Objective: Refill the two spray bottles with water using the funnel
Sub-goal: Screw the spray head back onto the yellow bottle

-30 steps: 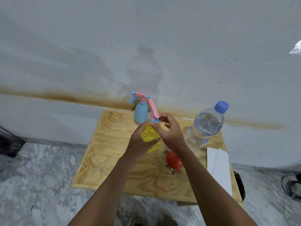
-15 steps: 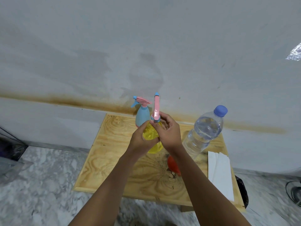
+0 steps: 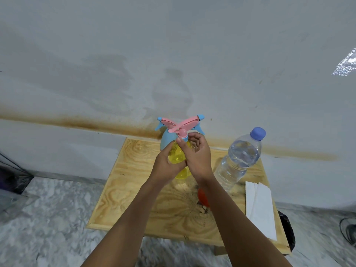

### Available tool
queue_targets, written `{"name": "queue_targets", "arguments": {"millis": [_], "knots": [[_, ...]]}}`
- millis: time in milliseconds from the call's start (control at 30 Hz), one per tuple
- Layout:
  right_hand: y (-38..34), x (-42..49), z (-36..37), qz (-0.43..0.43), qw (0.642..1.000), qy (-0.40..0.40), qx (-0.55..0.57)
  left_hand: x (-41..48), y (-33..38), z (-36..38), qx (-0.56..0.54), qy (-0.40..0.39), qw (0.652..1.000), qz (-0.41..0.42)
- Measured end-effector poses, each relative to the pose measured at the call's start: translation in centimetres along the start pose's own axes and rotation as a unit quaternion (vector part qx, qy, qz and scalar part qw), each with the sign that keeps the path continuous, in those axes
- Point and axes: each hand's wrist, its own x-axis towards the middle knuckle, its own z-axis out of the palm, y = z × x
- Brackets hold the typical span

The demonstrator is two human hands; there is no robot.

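Counting 2 spray bottles, 1 water bottle, 1 funnel, 2 hands. The hands are close together, both on the same bottle. Left hand grips the body of the yellow spray bottle from the left. Right hand pinches its blue collar w/ thumb and fingertips, other fingers curled. The bottle is upright btwn the hands; can't tell if its base touches the wooden board. Its pink head is on, nozzle pointing up-right.

Blue spray bottle stands just behind the left hand, partly hidden by the yellow one; the 2 pink heads cross in view. Water bottle, capped, clear, stands right of the right hand, apart from it. Orange funnel lies on the board under the right forearm, mostly blocked by it.

Other stuff: 1 white paper further right of the right arm, at the board edge. Stained wall beyond the hands. Marble floor below-left. Black bag far left of the left arm.
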Motion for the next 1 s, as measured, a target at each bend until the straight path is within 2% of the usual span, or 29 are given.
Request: {"name": "queue_targets", "arguments": {"millis": [133, 300, 533, 700, 800, 900, 1000], "knots": [[-0.2, -0.5, -0.4, -0.030, 0.997, -0.069, -0.024, 0.1, 0.2, -0.2, -0.008, -0.012, 1.000, 0.003], [-0.3, -0.6, 0.0, -0.024, 1.000, 0.010, 0.011, 0.4, -0.3, -0.2, -0.011, -0.023, 1.000, -0.007], [-0.3, -0.6, -1.0, -0.042, 0.997, -0.054, -0.030, 0.4, -0.1, -0.4, -0.004, -0.029, 1.000, -0.007], [0.0, -0.2, -0.8, -0.047, 0.997, -0.015, -0.058, 0.3, -1.0, -0.2, 0.010, -0.025, 0.999, -0.017], [-0.2, -0.3, -1.7, -0.048, 0.992, -0.084, -0.080, 0.2, -1.0, -0.1, 0.019, -0.031, 0.999, -0.020], [-0.7, -0.2, -2.9, -0.018, 0.985, -0.161, -0.053, 0.4, -1.0, -0.2, 0.031, -0.039, 0.998, -0.027], [-0.9, -0.2, -2.6, -0.013, 0.993, -0.111, -0.049, 0.4, -1.0, 0.2, 0.027, -0.030, 0.998, -0.038]]}}
